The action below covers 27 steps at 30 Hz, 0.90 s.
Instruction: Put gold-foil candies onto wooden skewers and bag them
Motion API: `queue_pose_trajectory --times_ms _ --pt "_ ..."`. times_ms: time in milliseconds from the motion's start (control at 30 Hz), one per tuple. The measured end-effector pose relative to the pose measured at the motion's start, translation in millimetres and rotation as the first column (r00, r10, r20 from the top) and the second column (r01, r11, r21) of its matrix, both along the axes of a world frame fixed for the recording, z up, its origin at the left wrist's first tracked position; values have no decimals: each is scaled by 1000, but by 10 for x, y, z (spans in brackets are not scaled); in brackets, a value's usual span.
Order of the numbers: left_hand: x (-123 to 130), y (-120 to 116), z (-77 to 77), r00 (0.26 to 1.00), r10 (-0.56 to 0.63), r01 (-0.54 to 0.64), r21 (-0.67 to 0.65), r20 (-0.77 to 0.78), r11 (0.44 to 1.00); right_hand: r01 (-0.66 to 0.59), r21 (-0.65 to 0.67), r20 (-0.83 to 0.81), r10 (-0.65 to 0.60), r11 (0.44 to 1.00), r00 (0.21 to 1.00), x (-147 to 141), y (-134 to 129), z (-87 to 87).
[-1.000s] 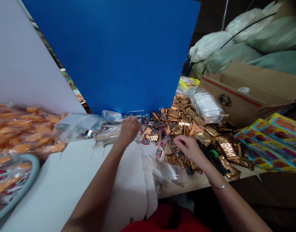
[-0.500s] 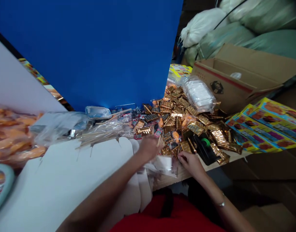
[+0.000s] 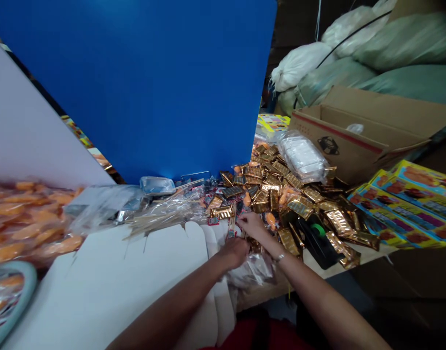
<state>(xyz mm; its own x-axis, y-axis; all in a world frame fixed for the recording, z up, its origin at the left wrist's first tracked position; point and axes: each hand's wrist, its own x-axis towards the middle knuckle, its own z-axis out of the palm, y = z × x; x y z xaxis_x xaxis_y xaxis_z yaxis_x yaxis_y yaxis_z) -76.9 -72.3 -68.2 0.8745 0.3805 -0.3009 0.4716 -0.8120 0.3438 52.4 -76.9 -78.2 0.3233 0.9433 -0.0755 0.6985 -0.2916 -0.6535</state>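
Observation:
My left hand [image 3: 234, 253] is closed just above a clear plastic bag [image 3: 254, 272] near the table's front edge; what its fingers hold is hidden. My right hand [image 3: 253, 226] reaches over, past the left one, with thumb and finger pinched beside short wooden sticks [image 3: 232, 219]. Whatever lies in that pinch is too small to make out. Around both hands spreads a heap of gold foil packets [image 3: 261, 200], mixed with small orange pieces [image 3: 270, 220] and small red-and-blue printed packets [image 3: 213, 220].
White flat card [image 3: 135, 287] lies at left, with bagged orange pieces [image 3: 29, 214] beyond. A blue panel [image 3: 153, 87] stands behind. On the right are a black tape dispenser [image 3: 317, 243], yellow printed boxes [image 3: 408, 209], a wrapped white bundle [image 3: 303, 156] and an open carton [image 3: 339, 131].
My right hand has left the bag's right side and moved left and forward to the sticks. My left hand has drawn back toward the bag. The view has tilted up slightly.

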Motion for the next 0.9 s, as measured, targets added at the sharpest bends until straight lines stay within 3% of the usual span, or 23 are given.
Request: queue_pose_trajectory --times_ms 167,400,533,700,900 --pt "-19 17 -68 1000 -22 22 -4 6 1000 119 -74 -10 -120 990 993 -198 434 -176" --pt "-35 75 -78 989 -51 54 -13 142 998 95 -52 -279 -106 994 954 -29 394 -341" --pt "-53 87 -19 963 -57 71 -46 262 996 43 29 -467 -24 999 884 85 230 -289" --pt "-63 18 17 900 -49 115 -127 432 985 46 112 -571 26 993 821 227 103 -112" --pt "-44 -58 -26 911 -26 97 -152 412 984 30 164 -559 68 986 826 246 130 -74"
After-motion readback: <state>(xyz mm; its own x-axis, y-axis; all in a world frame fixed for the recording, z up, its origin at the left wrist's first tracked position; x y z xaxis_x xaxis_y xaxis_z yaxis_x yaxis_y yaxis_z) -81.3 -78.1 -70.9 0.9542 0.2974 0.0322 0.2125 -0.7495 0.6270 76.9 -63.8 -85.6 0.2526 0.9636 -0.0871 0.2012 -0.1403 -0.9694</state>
